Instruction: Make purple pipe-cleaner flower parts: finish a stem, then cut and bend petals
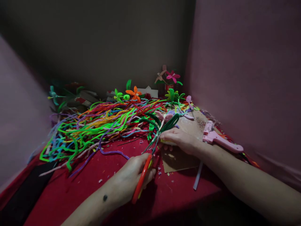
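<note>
The left grip [135,169] clamps orange-handled metal scissors [141,182], blades just beyond it beside thin green stems [157,137]. The right grip [180,139] pinches their pink fuzzy flower with dark-green leaves [171,123], just left of it; a pink plastic glue gun [213,137] lies right.

Ahead of me stands a plain dark grey wall [105,47], dim across its whole width and blackest toward the right-hand corner. To my right rises a dusky pink surface [242,78], either a wall or a hung cloth; the gloom keeps me from telling which. A pale lilac surface [18,103] slants in at my left. Below me, a deep red cloth [68,191] covers the bench [181,191], faintly lit, with heavy shadow [221,210] at the lower right.
</note>
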Available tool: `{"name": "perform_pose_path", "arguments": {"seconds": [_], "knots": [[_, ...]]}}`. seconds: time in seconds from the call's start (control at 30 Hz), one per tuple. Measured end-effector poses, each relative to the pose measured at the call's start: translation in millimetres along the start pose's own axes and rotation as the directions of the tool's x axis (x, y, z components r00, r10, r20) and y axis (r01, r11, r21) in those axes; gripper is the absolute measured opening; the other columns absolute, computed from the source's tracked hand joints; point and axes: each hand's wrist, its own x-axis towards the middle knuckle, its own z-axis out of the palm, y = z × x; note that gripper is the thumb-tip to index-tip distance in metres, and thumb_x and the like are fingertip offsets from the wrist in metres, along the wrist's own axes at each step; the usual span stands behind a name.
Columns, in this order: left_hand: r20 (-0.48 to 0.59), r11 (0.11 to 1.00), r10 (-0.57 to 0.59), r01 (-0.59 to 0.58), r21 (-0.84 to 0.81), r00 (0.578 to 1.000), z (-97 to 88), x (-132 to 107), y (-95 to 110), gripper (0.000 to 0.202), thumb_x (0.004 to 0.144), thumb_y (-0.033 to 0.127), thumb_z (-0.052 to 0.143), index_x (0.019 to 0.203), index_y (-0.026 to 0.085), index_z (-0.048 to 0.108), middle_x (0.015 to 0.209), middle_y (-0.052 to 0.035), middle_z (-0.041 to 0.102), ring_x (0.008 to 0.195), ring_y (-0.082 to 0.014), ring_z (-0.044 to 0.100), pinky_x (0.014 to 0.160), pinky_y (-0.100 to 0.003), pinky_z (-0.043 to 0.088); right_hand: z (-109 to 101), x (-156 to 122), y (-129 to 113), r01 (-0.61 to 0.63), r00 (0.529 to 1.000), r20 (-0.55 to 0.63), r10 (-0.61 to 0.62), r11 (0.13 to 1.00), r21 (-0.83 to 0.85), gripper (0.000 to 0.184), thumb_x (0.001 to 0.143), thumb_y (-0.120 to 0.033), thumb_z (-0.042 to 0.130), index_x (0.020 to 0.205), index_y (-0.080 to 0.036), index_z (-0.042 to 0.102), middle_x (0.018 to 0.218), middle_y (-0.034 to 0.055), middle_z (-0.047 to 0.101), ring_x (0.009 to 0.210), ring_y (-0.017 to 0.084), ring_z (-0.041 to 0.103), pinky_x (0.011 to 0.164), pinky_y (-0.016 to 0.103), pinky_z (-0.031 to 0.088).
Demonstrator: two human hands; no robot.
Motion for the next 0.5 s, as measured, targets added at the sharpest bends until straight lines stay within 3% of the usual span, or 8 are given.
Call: {"name": "perform_pose_path", "arguments": {"seconds": [0.3,0.5], "knots": [[-0.047,0.991,0.088,-0.082,0.108,0.995,-3.0,2,-2,0.021,0.084,0.038,0.047,0.076,0.019,0.047,0.068,0.0034,0.049,0.06,-0.01,0.039,0.052,-0.02,0.033,-2,0,-1,0.03,0.998,-0.046,-0.032,0.999,-0.027,0.022,0.066,-0.027,0.047,0.06,-0.013,0.063,0.055,0.0053,0.057,0.048,0.011,0.049,0.044,0.022,0.039],[0.083,1.0,0.005,-0.005,0.0,0.997,-8.8,-15,6,0.026,0.084,0.044,0.046,0.082,0.019,0.054,0.068,0.0021,0.053,0.057,-0.0101,0.043,0.051,-0.019,0.036,-1,0,1,0.036,0.997,-0.071,-0.037,0.999,-0.012,0.024,0.068,-0.03,0.051,0.069,-0.014,0.069,0.059,0.004,0.06,0.052,0.011,0.051,0.044,0.02,0.037]]}}
